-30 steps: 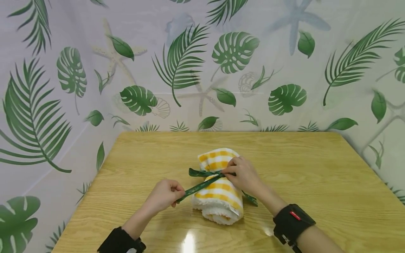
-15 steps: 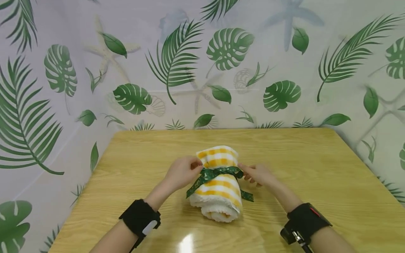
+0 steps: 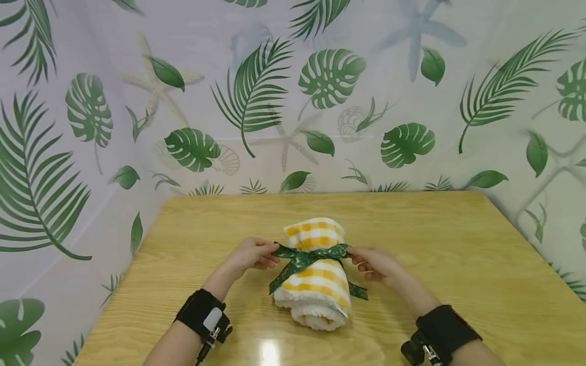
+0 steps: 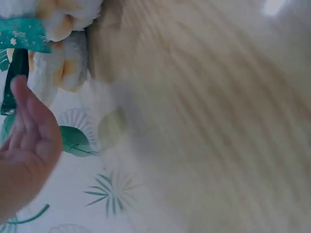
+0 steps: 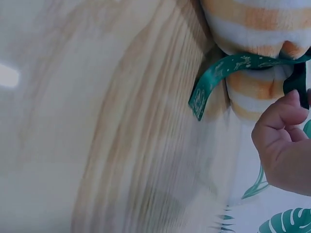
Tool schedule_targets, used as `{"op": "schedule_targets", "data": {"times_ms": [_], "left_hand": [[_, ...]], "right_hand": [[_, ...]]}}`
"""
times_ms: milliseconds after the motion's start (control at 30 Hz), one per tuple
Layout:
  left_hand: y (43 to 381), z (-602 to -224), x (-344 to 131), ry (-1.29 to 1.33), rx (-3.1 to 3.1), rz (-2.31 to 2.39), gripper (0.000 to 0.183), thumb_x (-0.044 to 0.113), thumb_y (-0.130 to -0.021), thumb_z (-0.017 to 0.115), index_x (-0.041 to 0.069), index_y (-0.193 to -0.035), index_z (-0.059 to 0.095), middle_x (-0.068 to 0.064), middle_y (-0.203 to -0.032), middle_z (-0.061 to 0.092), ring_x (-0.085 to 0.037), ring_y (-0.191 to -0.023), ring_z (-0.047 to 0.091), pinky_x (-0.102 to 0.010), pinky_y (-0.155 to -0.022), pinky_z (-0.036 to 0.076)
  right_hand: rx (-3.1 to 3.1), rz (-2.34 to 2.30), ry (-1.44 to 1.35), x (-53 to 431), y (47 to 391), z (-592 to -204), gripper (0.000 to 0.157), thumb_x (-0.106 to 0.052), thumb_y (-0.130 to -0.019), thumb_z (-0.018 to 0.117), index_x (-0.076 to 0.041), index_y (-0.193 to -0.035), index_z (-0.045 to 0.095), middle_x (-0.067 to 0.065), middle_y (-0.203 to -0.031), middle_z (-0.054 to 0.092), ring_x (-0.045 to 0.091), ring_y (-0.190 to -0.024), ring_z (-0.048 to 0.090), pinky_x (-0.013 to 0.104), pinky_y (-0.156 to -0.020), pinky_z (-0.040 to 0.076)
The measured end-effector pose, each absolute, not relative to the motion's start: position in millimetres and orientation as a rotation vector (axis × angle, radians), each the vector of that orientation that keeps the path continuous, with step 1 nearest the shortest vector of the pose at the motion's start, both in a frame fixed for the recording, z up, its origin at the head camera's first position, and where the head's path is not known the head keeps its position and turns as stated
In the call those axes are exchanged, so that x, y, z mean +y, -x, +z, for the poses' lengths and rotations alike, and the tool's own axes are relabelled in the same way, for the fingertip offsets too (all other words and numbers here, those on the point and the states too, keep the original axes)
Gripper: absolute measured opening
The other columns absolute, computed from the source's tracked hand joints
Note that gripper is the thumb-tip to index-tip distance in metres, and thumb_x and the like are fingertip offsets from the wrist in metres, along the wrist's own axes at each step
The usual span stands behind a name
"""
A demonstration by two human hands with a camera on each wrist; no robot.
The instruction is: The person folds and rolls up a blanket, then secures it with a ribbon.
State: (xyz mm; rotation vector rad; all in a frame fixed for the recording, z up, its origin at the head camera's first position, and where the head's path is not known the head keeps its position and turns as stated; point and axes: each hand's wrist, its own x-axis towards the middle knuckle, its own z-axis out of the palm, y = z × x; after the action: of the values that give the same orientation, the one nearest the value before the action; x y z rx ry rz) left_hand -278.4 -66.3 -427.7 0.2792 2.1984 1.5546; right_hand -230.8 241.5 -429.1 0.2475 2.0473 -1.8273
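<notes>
A rolled towel in yellow and white check, with a fluffy white underside, lies on the table. Round its narrowed middle runs a dark green patterned ribbon, tied in a bow at the front. My left hand pinches the bow's left loop between thumb and fingers. On the other side, my right hand pinches the right loop. Two loose ribbon tails hang down, one over the towel's left front and one at its right on the table. In the right wrist view the right thumb and finger meet at the ribbon.
The wooden table reaches back to a white wall cloth printed with green leaves, starfish and shells. Black bands with small cameras sit on both wrists, the left wristband and the right wristband.
The left hand has let go of the long ribbon end and moved up to the bow's left loop. The right hand has shifted from the knot to the right loop. The bow is spread wider.
</notes>
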Motion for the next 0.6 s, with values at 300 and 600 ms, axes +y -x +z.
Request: {"op": "schedule_targets", "data": {"times_ms": [300,600], "left_hand": [[268.7,-394.8,-15.8,-0.924,2.809,1.121,0.018,0.015,-0.091,0.059,0.004,-0.1,0.07,-0.006,-0.094,0.065,-0.02,-0.087,0.059,-0.034,-0.075,0.047],[274.8,-403.6,21.8,-1.086,2.65,0.857,0.018,0.011,-0.087,0.062,0.006,-0.102,0.072,-0.002,-0.091,0.064,-0.015,-0.085,0.057,-0.025,-0.074,0.046]], "right_hand": [[2.098,-1.665,0.06,240.3,216.6,-440.7,0.052,-0.018,-0.091,0.051,0.013,-0.13,0.039,0.014,-0.098,0.057,0.018,-0.082,0.053,0.027,-0.064,0.046],[1.982,-1.78,0.093,246.0,209.6,-445.9,0.039,-0.023,-0.093,0.055,0.01,-0.113,0.054,0.001,-0.087,0.058,0.011,-0.072,0.054,0.024,-0.062,0.043]]}}
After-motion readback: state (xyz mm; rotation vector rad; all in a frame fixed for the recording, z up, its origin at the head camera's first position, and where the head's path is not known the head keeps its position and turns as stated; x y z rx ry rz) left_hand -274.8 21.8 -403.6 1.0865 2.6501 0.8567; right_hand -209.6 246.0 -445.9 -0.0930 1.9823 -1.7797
